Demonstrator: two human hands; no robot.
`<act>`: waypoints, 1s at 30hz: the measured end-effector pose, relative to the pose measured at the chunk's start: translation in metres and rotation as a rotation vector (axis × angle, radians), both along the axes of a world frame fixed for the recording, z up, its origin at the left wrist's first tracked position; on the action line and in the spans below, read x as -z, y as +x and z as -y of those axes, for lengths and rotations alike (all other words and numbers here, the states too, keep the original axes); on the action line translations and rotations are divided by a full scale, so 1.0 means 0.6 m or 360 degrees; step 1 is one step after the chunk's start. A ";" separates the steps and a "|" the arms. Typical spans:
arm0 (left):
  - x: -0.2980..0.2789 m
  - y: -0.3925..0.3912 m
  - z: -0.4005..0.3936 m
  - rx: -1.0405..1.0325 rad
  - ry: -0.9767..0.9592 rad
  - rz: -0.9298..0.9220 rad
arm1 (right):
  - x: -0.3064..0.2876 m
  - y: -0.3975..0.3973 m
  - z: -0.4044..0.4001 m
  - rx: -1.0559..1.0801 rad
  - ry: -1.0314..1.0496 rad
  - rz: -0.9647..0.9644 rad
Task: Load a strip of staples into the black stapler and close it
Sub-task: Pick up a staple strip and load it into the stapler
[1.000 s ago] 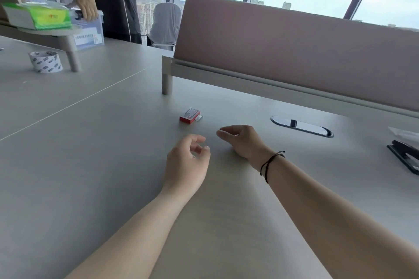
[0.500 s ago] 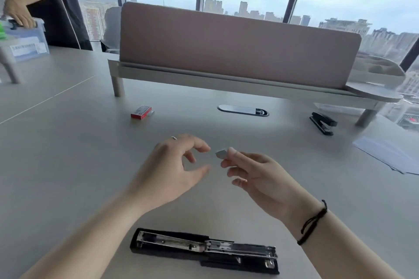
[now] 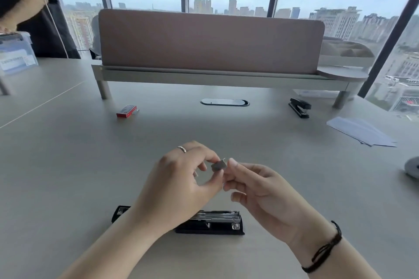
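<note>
Lying flat on the grey desk (image 3: 68, 165) near its front edge, the black stapler (image 3: 210, 222) runs left to right, swung fully open with its metal staple channel facing up; the left forearm hides its middle. Above it, the left hand (image 3: 181, 176) and right hand (image 3: 260, 192) meet fingertip to fingertip, both pinching a short silvery strip of staples (image 3: 219, 165), tilted slightly, its channel shape just visible.

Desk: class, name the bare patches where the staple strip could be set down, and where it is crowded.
Free: the wide stretch between the red staple box and the hands; also left of the open stapler. Crowded: far right, around the second stapler and papers.
</note>
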State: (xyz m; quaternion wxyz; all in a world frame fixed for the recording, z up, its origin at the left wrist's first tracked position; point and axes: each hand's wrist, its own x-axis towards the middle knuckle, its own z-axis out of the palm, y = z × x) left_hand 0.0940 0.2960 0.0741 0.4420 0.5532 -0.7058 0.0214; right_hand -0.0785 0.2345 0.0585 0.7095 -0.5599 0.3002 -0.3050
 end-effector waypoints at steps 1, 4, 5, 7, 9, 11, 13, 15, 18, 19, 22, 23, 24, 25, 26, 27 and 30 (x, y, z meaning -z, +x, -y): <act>-0.001 -0.001 -0.004 0.0019 0.0023 0.0009 | 0.000 -0.003 -0.003 0.0039 -0.0022 -0.0025; 0.000 0.003 -0.015 0.0070 0.0143 0.0045 | 0.000 -0.012 -0.012 0.0237 -0.0192 -0.0132; 0.002 0.005 -0.017 0.0084 0.0183 0.0063 | 0.003 -0.016 -0.014 0.0305 -0.0264 -0.0158; 0.009 0.011 -0.021 0.0117 0.0260 0.0098 | 0.009 -0.022 -0.018 0.0403 -0.0432 -0.0232; 0.017 0.015 -0.026 0.0148 0.0342 0.0131 | 0.021 -0.028 -0.021 0.0453 -0.0665 -0.0366; 0.026 0.018 -0.032 0.0153 0.0455 0.0134 | 0.037 -0.033 -0.026 0.0446 -0.0893 -0.0557; 0.037 0.022 -0.037 0.0154 0.0560 0.0122 | 0.046 -0.034 -0.034 0.0403 -0.1014 -0.0702; 0.044 0.024 -0.041 0.0174 0.0629 0.0111 | 0.049 -0.032 -0.042 0.0340 -0.1058 -0.0779; 0.045 0.024 -0.048 0.0180 0.0679 0.0071 | 0.058 -0.028 -0.048 0.0264 -0.1151 -0.0843; 0.046 0.024 -0.050 0.0175 0.0693 0.0069 | 0.060 -0.026 -0.048 0.0249 -0.1186 -0.0860; 0.051 0.027 -0.053 0.0167 0.0707 0.0124 | 0.068 -0.023 -0.048 0.0249 -0.1234 -0.0857; 0.053 0.028 -0.053 0.0164 0.0717 0.0125 | 0.071 -0.023 -0.048 0.0252 -0.1241 -0.0849; 0.056 0.030 -0.053 0.0166 0.0726 0.0115 | 0.072 -0.022 -0.049 0.0255 -0.1251 -0.0848; 0.059 0.031 -0.051 0.0169 0.0732 0.0108 | 0.074 -0.021 -0.048 0.0256 -0.1263 -0.0855; 0.062 0.033 -0.051 0.0170 0.0731 0.0106 | 0.076 -0.021 -0.048 0.0255 -0.1273 -0.0866; 0.064 0.034 -0.051 0.0168 0.0728 0.0102 | 0.077 -0.020 -0.047 0.0252 -0.1275 -0.0876; 0.070 0.037 -0.049 0.0159 0.0730 0.0074 | 0.078 -0.020 -0.043 0.0231 -0.1268 -0.0912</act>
